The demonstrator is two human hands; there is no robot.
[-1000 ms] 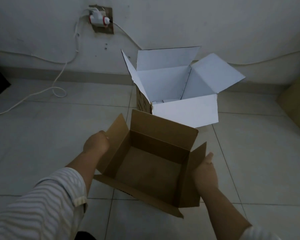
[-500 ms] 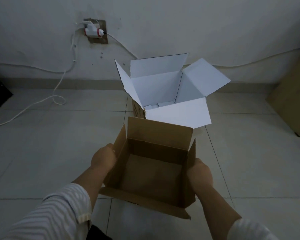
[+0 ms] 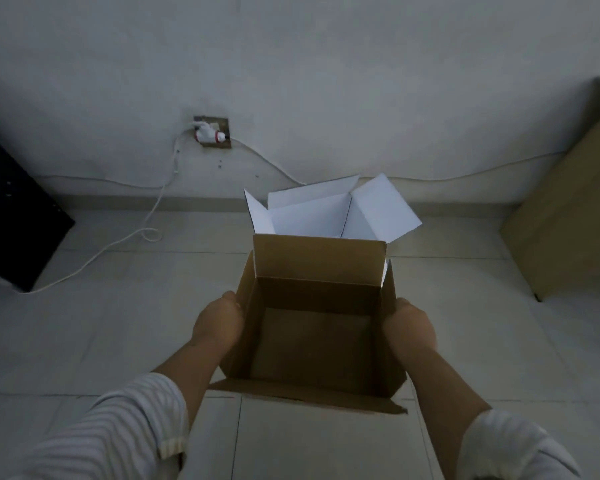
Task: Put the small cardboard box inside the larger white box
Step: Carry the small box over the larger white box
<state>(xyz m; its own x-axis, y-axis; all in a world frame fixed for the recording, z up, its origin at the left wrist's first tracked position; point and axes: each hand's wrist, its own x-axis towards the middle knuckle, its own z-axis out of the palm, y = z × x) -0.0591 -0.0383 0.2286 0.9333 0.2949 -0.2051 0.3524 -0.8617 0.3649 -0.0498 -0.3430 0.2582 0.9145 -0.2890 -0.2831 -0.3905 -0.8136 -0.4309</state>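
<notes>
Fingers of left hand [image 3: 218,322] and right hand [image 3: 409,329] are wrapping round the outer side walls of the small cardboard box [image 3: 314,327], clamped on it from both sides; fingertips are hiding behind the cardboard. Box is hanging above the tiled floor [image 3: 84,323], top flaps open, interior empty, far flap standing up. It's sitting just in front of the larger white box [image 3: 326,216], w/ its flaps open too, near the wall [image 3: 291,81]. Striped sleeve [image 3: 118,431] is covering left forearm.
</notes>
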